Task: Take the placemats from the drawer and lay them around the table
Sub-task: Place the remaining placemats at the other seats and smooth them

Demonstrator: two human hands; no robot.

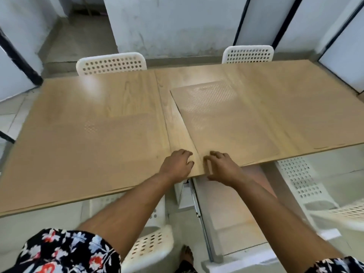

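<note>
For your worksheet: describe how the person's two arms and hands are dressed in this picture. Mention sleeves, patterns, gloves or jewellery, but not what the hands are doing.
Both the left hand and the right hand are bare, with no gloves; no rings, watch or bracelets show. The forearms are uncovered. Short sleeves end near the elbows: dark fabric printed with white, pale blue and red-orange flowers, seen on the left sleeve and the right sleeve.

A plain home dining room.
A wooden table (78,134) stood among white perforated chairs (111,64) on a tiled floor (11,119).
</note>
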